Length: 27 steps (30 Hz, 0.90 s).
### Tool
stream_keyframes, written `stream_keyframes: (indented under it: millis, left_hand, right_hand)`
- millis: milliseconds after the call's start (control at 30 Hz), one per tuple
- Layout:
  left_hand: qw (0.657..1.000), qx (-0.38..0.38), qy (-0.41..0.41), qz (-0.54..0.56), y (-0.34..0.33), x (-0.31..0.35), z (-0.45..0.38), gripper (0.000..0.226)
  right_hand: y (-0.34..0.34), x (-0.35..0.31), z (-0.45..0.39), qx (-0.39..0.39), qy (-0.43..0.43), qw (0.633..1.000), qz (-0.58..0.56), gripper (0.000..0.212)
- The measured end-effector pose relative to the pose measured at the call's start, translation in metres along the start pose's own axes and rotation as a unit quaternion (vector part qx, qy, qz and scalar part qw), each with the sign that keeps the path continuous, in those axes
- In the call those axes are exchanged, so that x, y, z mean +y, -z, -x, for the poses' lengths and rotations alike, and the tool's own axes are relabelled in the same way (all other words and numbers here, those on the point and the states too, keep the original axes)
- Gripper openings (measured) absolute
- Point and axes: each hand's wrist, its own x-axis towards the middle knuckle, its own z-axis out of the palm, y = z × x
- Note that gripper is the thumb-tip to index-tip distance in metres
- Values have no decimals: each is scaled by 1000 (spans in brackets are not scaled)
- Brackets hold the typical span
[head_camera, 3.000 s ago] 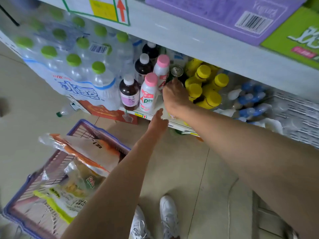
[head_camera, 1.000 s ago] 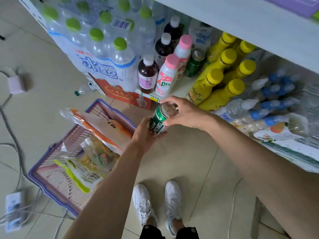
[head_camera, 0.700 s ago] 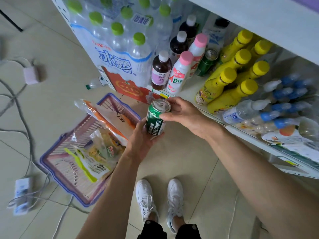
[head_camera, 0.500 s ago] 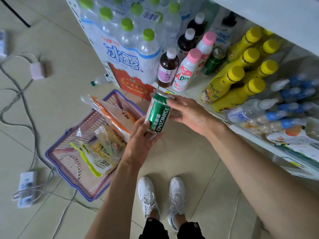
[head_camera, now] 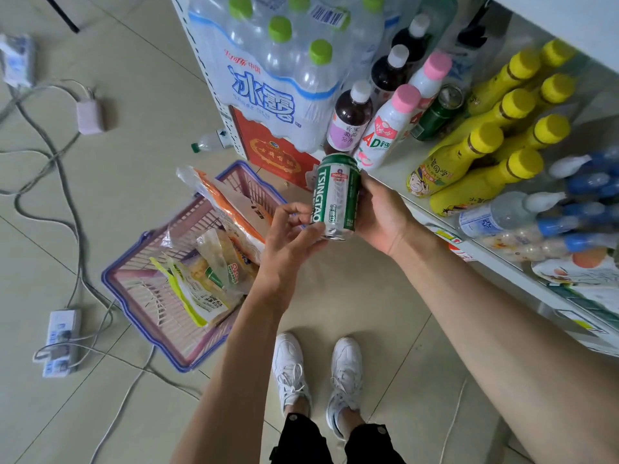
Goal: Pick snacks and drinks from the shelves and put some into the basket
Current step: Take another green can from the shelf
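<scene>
Two hands on one item | basket (head_camera: 124,279) on floor, snack bags (head_camera: 207,283) inside | right hand (head_camera: 382,216) wraps green can (head_camera: 336,195) upright, in front of shelf (head_camera: 395,175), beside basket | left hand (head_camera: 288,236) fingertips pinch can's lower edge

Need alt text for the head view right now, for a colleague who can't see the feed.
Both hands, left hand and right hand, hold an upright green beer can above the floor, between a drinks shelf and a basket of snack bags on the tiles.
</scene>
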Motion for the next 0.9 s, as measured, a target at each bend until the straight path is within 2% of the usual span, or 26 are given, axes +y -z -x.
stream_keyframes:
  millis: [133,267,367,467,633,800,900]
  left_hand:
    - [1000,11,0,-6,1,4,2,27]
    - [999,38,22,-28,0,5,2,55]
    - [998,53,44,9,4,4,0,48]
    - [992,29,58,106,8,5,-2,37]
    - [964,33,131,229,15,7,-3,45]
    - [952,20,156,264,22,0,-5,51]
    - [957,31,151,248,25,-3,-4,45]
  right_hand:
    - [-4,0,1,6,21,999,50,50]
    - [-6,-1,3,0,67,990,121,24]
    - [-11,-3,3,10,83,985,153,24]
    - [-17,-4,1,3,87,979,186,23]
    - [-24,-5,-3,-15,85,969,231,18]
    - [-36,-4,-4,-25,78,947,311,37]
    - [-40,-3,-4,-26,90,946,309,33]
